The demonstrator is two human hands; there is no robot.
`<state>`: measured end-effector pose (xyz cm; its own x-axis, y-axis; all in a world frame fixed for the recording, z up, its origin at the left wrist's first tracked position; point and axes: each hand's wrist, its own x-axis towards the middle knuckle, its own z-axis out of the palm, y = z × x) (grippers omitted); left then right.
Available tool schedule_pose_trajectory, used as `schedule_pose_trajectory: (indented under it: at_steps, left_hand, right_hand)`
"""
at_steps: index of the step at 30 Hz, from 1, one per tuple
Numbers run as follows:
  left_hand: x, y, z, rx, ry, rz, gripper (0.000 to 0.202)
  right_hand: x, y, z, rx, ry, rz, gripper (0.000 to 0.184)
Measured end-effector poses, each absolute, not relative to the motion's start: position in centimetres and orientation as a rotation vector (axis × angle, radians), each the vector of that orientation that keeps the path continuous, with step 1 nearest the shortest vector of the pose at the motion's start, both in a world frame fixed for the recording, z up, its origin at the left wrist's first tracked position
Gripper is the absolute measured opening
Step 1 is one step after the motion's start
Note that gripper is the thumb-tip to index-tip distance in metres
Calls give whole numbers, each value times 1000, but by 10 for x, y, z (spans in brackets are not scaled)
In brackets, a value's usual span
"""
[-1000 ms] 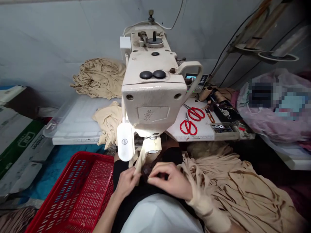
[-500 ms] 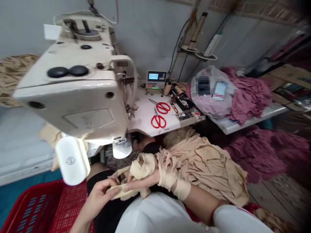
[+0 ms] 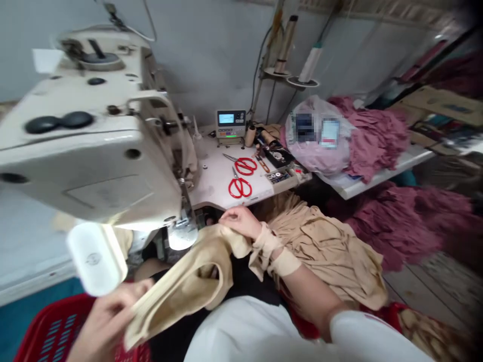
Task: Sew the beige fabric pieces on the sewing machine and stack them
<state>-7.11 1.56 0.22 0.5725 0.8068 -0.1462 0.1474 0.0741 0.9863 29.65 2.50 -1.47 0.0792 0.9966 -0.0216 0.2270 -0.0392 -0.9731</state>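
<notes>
Off-white, the sewing machine (image 3: 86, 151) stands at the bench (image 3: 211, 188), near a cream garment (image 3: 169, 276) stretched above the lap (image 3: 251, 281), seemingly to keep its edge taut. The left hand (image 3: 107, 319) and right hand (image 3: 243, 222) pinch opposite ends, fingers closed; red-handled scissors (image 3: 245, 166) lie close by, probably for easy reach.

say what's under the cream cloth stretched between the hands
Black clothing shows beside the cream cloth, and a red basket below the end at the left hand. Anything directly beneath the cloth is covered.
</notes>
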Motion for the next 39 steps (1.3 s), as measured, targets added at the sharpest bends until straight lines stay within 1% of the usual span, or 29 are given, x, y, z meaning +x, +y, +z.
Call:
schedule_pose_trajectory:
  at_steps: [1,2,3,5,7,9,13,15,16,17,20,23,26,29,34,39]
  left_hand:
    - [-57,16,9,1480,959,587,48]
    - [-42,16,16,1549,988,483,42]
    - [-27,17,23,1625,951,383,39]
    - [-2,17,31,1783,884,292,37]
    - [10,17,31,1888,898,273,37]
    - [12,14,25,1861,962,300,36]
    - [7,4,6,1539,1040,542,28]
    - [6,2,1,1430,1017,681,32]
    - [6,2,2,1434,999,729,35]
    - [6,3,3,1480,987,766,34]
    - [3,7,13,1784,973,825,21]
    - [0,11,20,2014,946,857,20]
    - [0,15,21,1994,961,893,19]
    - [3,17,20,1806,1052,897,21]
    - [9,24,25,1468,1272,883,27]
    - [16,39,23,1401,1290,956,27]
  right_hand:
    - [286,23,-17,-1441,-1428,1037,29]
    - [273,20,-17,-1380,-1561,1072,31]
    - [259,15,-16,-1279,-1685,1161,34]
    - [238,3,-10,-1100,-1883,1354,32]
    - [229,-5,-3,-1062,-1969,1397,30]
    - [231,-8,-1,-1098,-1911,1367,31]
    - [244,-5,-5,-1145,-1551,1600,37]
    - [245,-5,-6,-1196,-1423,1641,41]
    - [244,-6,-4,-1216,-1407,1612,40]
    - [242,-7,0,-1233,-1420,1551,39]
    - [235,-12,17,-1282,-1588,1210,33]
    - [230,-14,35,-1264,-1749,903,28]
    - [227,-10,43,-1232,-1745,776,25]
    - [227,0,38,-1283,-1658,755,26]
    - [231,17,25,-1376,-1474,936,37]
    - [235,30,21,-1369,-1346,1009,41]
